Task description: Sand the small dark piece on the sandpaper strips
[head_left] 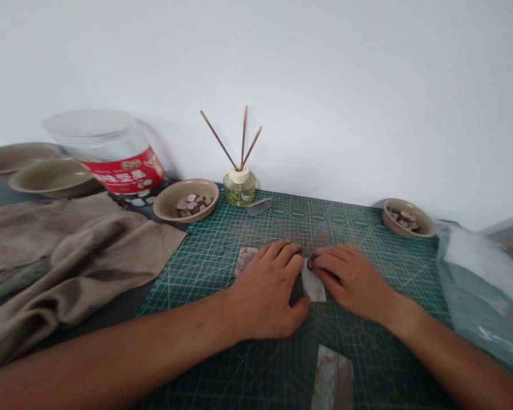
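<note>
Both of my hands rest on the green cutting mat [222,250] in the middle. My left hand [269,290] lies palm down with curled fingers, pressing on a small pale strip [313,285] of paper or foil. My right hand [350,279] meets it from the right, its fingertips pinched at the strip's top end on a small dark piece [310,263] that I cannot make out clearly. Another pale piece [244,259] pokes out to the left of my left hand.
A longer grey strip [333,378] lies near the mat's front edge. Two tan bowls of brown chips [187,199] [406,217] stand at the back, with a reed diffuser [239,185], a red-labelled jar [111,151], empty bowls [47,177], brown cloth [68,256] left, plastic bag [483,285] right.
</note>
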`<state>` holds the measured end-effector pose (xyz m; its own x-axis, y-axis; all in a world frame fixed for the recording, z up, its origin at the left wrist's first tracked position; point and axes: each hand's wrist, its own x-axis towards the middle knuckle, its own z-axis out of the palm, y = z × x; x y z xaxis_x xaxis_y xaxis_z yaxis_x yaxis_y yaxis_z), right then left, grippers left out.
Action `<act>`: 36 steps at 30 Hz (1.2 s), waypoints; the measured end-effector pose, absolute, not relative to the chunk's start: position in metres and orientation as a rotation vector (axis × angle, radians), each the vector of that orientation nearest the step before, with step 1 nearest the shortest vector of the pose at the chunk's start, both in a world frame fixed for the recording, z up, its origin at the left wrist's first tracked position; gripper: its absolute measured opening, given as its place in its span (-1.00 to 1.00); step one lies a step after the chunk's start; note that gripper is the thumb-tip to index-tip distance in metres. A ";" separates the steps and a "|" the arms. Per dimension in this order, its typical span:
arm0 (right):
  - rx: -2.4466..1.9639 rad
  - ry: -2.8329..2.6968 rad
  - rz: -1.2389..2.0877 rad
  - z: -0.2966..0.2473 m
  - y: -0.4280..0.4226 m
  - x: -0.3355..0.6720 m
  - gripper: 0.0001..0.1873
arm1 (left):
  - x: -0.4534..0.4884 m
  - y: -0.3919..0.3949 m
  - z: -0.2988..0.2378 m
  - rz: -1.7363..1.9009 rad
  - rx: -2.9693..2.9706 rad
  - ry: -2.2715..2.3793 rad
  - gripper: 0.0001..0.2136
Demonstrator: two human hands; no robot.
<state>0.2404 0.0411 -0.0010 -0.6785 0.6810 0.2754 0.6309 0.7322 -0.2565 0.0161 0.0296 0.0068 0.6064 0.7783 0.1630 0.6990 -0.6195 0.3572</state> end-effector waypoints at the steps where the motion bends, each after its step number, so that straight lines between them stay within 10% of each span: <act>1: -0.993 -2.598 0.239 0.000 0.041 0.241 -0.86 | 0.016 0.030 0.007 0.445 2.574 1.211 -0.58; 36: -0.961 -2.636 0.221 0.000 0.034 0.236 -0.84 | 0.016 0.028 0.004 0.464 2.592 1.193 -0.59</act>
<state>0.2362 0.0343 0.0001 -0.7200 0.6479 0.2485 0.5974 0.7610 -0.2529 0.0160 0.0278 0.0044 0.6138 0.7684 0.1812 0.6887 -0.6334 0.3529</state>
